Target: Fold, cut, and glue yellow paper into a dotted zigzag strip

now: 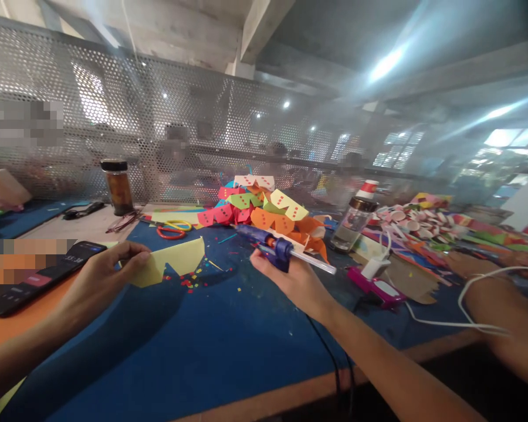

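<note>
My left hand (125, 262) pinches the left end of a pale yellow paper cutout (182, 258) that has a notch in its lower edge. In my right hand (297, 284) is a blue glue gun (264, 243), with a clear glue stick (314, 262) poking out of its back and its nozzle pointing up and left. Tiny red and yellow paper squares (189, 283) lie scattered on the blue tabletop (193, 357) beside the cutout. Behind the glue gun rises a heap of coloured paper cutouts (273, 221), many bearing rows of small red squares.
Scissors (173, 230) and a dark-lidded jar (117, 187) stand back left; a phone (48, 278) lies left. To the right are a clear bottle (352, 225), a magenta power strip (378, 290), a white cable (444, 324) and a co-worker's arm (501, 310). A perforated metal screen (193, 105) runs behind.
</note>
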Tool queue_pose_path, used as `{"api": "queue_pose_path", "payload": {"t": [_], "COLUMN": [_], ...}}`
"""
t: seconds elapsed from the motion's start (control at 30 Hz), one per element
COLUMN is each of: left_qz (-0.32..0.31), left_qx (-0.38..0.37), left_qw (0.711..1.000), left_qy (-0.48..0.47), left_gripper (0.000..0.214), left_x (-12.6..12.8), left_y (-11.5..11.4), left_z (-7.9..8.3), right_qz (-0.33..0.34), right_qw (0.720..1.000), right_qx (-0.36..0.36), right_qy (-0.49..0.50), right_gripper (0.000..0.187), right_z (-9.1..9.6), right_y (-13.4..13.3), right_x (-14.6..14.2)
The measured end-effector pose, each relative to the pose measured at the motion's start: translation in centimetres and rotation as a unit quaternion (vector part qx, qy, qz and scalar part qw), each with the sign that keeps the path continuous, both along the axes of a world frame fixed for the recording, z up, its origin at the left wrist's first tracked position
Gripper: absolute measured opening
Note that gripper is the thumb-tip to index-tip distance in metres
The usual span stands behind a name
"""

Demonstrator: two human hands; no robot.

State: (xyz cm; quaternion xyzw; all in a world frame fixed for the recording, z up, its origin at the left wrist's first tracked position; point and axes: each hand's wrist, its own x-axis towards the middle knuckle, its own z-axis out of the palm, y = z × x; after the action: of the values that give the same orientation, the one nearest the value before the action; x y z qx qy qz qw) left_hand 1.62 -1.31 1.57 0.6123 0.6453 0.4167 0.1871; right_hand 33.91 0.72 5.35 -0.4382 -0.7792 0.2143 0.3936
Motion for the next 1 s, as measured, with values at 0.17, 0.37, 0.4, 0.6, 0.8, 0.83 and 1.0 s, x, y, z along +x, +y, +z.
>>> {"api": "queue_pose_path", "payload": {"t": [0.17,0.37,0.4,0.6,0.8,0.83,1.0], "left_qz": [0.018,0.011,0.009,-0.001,-0.017,-0.020,-0.028], "left_qx": [0.025,0.047,0.049,0.035,0.047,0.047,0.050], "left_qw": [0.999,0.998,0.998,0.999,0.998,0.998,0.998], "left_qy": [0.016,0.028,0.027,0.036,0.043,0.039,0.032], "left_gripper": [0.035,0.035,0.034,0.034,0.033,0.033,0.030], "left_x": [-0.7,-1.3,-1.3,-1.1,-0.5,-0.5,-0.6], "left_y": [0.0,0.3,0.3,0.1,-0.4,-0.5,-0.4], "left_z": [-0.2,-0.3,-0.3,-0.5,-0.4,-0.4,-0.7], "right_qz": [0.096,0.082,0.074,0.090,0.122,0.122,0.128], "right_qw": [0.994,0.996,0.997,0.995,0.989,0.989,0.986], "right_qx": [-0.042,-0.015,-0.002,0.011,0.040,0.048,0.063], "right_qy": [0.045,-0.005,-0.013,-0.040,-0.069,-0.070,-0.081], "right_gripper": [0.021,0.019,0.020,0.024,0.031,0.031,0.031], "right_z": [-0.3,-1.7,-1.9,-2.4,-2.5,-2.5,-2.7], "right_y": [1.0,0.5,0.4,0.3,0.2,0.2,0.1], "right_x": [-4.8,-5.5,-5.3,-5.1,-5.4,-5.4,-5.5]}}
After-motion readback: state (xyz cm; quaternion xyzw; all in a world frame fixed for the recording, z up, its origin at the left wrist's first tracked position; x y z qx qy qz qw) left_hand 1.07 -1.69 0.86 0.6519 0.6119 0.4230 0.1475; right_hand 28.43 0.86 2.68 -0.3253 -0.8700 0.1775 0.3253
